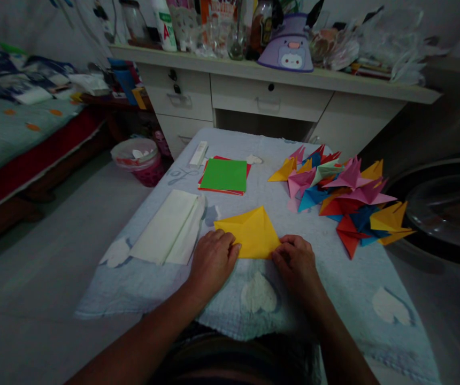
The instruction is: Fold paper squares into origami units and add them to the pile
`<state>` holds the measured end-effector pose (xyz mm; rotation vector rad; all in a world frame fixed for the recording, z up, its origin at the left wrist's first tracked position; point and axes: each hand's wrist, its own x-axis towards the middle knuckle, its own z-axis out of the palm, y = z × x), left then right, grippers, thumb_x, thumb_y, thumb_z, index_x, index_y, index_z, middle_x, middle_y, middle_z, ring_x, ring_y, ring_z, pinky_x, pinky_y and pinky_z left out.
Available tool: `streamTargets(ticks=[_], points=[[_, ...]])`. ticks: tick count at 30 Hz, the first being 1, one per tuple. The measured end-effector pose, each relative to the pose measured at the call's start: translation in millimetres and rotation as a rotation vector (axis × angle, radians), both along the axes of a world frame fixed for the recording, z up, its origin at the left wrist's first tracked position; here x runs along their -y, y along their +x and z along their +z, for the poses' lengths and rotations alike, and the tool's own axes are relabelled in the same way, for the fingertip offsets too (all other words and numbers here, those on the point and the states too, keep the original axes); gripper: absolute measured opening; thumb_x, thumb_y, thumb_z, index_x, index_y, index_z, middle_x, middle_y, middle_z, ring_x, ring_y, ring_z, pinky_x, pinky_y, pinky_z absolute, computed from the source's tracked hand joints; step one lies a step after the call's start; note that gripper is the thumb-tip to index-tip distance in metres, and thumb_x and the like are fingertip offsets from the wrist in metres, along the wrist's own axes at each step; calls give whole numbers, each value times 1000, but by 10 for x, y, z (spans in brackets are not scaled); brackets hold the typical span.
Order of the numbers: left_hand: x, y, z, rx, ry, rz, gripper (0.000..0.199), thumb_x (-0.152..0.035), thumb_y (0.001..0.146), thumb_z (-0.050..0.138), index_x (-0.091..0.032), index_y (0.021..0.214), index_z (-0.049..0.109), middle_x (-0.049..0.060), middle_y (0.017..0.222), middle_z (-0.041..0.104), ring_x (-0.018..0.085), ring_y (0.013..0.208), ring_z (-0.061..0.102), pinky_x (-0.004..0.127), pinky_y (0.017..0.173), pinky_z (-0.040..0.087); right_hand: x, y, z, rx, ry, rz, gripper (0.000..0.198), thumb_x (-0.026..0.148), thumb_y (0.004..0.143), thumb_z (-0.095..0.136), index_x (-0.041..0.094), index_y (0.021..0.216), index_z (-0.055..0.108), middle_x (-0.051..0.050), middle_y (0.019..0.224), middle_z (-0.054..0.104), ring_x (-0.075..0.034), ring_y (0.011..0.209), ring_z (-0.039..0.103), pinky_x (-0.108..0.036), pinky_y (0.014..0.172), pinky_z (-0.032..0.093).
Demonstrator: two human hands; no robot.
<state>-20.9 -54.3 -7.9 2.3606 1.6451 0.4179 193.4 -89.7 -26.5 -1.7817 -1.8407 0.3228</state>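
Steadying one yellow paper on the desk, nearside of one green-topped stack, likely against slipping, with fingers of right hand clamped on a corner, of left hand over an edge, grip impossible to tell. With overlapping paper birds, past counting, right of the stack, perhaps for room, and one white sheet near-left of it.

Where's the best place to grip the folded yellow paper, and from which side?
I'd pinch the folded yellow paper by its left and right sides, coming from the near side. It lies flat, with its peak pointing away and a straight edge facing the person. The left hand and right hand have their fingers at those sides.
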Motion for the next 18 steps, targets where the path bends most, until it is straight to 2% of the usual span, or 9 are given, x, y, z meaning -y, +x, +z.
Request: streamTargets(ticks=[12, 18], points=[[-68, 44, 10, -134, 6, -14, 17, -27, 91, 47, -18, 84, 60, 8, 85, 67, 24, 83, 62, 36, 76, 45, -19, 16, -74, 13, 52, -37, 8, 24, 78, 63, 22, 70, 65, -8, 99, 61, -25, 92, 54, -45, 82, 45], [-80, 44, -3, -142, -14, -5, 18, -28, 92, 46, -18, 85, 60, 9, 87, 67, 25, 86, 63, 36, 78, 45, -18, 5, -49, 16, 7, -50, 10, 24, 79, 63, 21, 70, 65, -9, 100, 60, -26, 93, 54, -46, 84, 44]])
